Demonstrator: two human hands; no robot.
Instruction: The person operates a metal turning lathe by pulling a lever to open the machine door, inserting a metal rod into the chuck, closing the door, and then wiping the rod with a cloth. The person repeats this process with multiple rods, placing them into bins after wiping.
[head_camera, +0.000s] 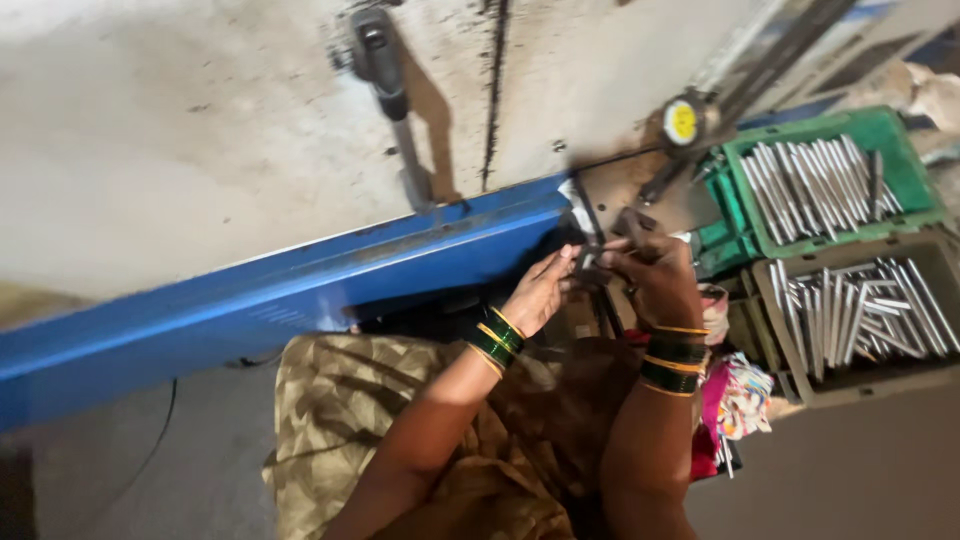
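two hands meet at one small spot just past the end of the long blue metal beam (300, 285). our left hand (540, 292) has its fingers pinched narrow around what looks like a thin dark metal pin (590, 262), though the piece is small and partly hidden, so we cannot tell its shape. our right hand (655, 275) is curled shut above it, fingertips on the same piece or on the fixture under it; which one, we cannot tell. both wrists carry green and gold bangles.

we judge that we are seating or checking one rod at the gauge stand, beneath the round yellow-faced dial gauge (681, 121). any further move here would call for a steady, fine hold.

to the right, well apart from the hands, the green plastic crate (905, 135) and the grey crate (870, 380) both hold slim silver metal rods (815, 180). our patterned olive garment fills the lower view.
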